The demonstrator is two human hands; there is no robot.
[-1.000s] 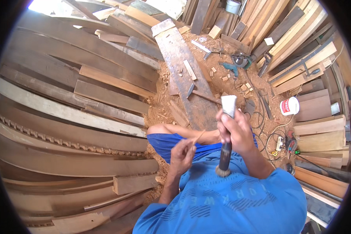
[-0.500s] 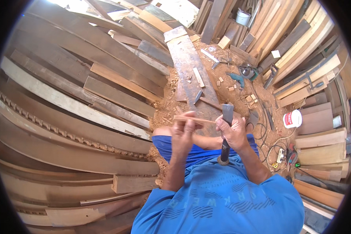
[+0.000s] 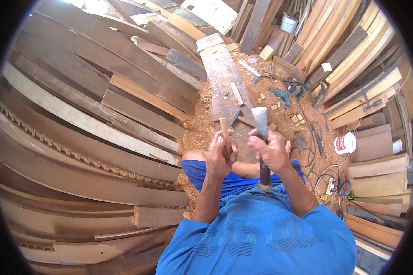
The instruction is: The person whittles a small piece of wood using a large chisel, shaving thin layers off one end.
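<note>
My left hand (image 3: 221, 154) is closed around a thin wooden strip (image 3: 225, 129), which stands nearly upright with its top end above the fingers. To the right of it, my right hand (image 3: 276, 149) grips a chisel (image 3: 265, 173) by the upper part of its dark handle. The broad grey blade points away from me, and the handle end is close to my shirt. Beyond both hands a hammer (image 3: 236, 116) lies on a long worn plank (image 3: 225, 64); part of its wooden handle is hidden behind my right hand and the chisel.
Wooden boards (image 3: 96, 151) fill the left side, with more stacked at the right. A teal power tool (image 3: 281, 96), a hand saw (image 3: 320, 94), cables and wood offcuts lie on the sawdust-covered floor (image 3: 287, 123). A white bucket (image 3: 345, 143) stands at the right.
The wooden strip has turned in my left hand from lying crosswise to nearly upright. My right hand and the chisel have shifted slightly, with the chisel blade tilting farther from me.
</note>
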